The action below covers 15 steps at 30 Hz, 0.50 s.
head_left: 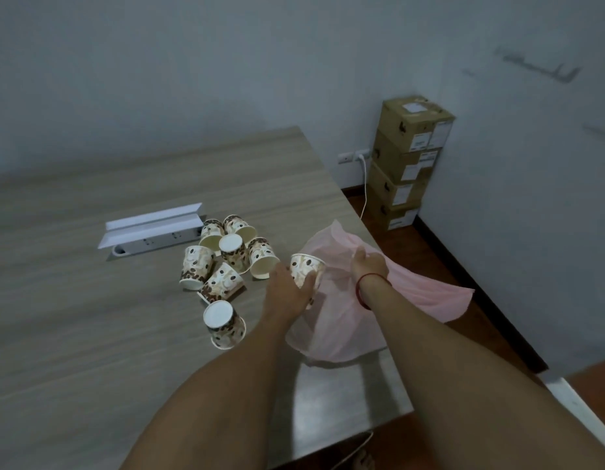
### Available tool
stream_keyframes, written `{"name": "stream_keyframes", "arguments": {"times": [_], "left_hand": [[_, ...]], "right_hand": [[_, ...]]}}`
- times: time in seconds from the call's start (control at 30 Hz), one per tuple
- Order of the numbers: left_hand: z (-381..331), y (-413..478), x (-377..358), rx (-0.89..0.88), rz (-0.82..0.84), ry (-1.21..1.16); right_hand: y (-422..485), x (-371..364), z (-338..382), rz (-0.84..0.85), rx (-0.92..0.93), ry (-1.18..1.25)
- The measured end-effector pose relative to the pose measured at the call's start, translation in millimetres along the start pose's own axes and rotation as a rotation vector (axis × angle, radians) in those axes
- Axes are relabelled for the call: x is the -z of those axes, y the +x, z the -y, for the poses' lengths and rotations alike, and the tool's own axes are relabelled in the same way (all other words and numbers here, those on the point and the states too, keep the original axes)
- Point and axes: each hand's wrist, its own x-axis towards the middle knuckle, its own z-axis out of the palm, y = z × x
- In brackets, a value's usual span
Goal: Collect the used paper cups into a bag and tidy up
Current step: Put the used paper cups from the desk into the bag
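Note:
Several paper cups printed with coffee beans lie in a cluster point(226, 259) on the wooden table point(91, 334), some tipped over, some upside down. One upside-down cup point(223, 323) stands apart nearest me. My left hand point(287, 293) grips another cup point(306, 266) at the mouth of a thin pink plastic bag point(341, 327). My right hand point(368, 262), with a red cord at the wrist, pinches the bag's rim and holds it up. The bag drapes over the table's right edge.
A raised white socket panel point(152, 228) is set into the table behind the cups. Stacked cardboard boxes point(409, 161) stand in the room's corner by a wall socket with a white cable point(363, 184). The table's right edge drops to a dark wood floor.

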Motion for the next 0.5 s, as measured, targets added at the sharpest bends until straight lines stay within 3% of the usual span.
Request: {"name": "stream_keyframes", "arguments": {"times": [0.1, 0.2, 0.27, 0.37, 0.5], "left_hand": [[-10.3, 6.6, -13.6, 0.061, 0.046, -0.121], [-19.6, 9.7, -18.4, 0.087, 0.334, -0.228], [-17.0, 10.1, -9.0, 0.118, 0.416, -0.205], [0.7, 17.6, 15.8, 0.05, 0.277, 0.0], [40.4, 19.3, 63.5, 0.12, 0.051, 0.477]], "right_hand": [[-1.5, 1.2, 3.7, -0.01, 0.014, 0.0], [-5.7, 0.7, 9.0, -0.017, 0.027, -0.016], [-11.6, -3.1, 13.1, -0.007, 0.031, -0.009], [-19.2, -13.4, 18.4, 0.022, 0.033, -0.023], [-34.9, -41.7, 19.9, 0.087, 0.044, -0.074]]}}
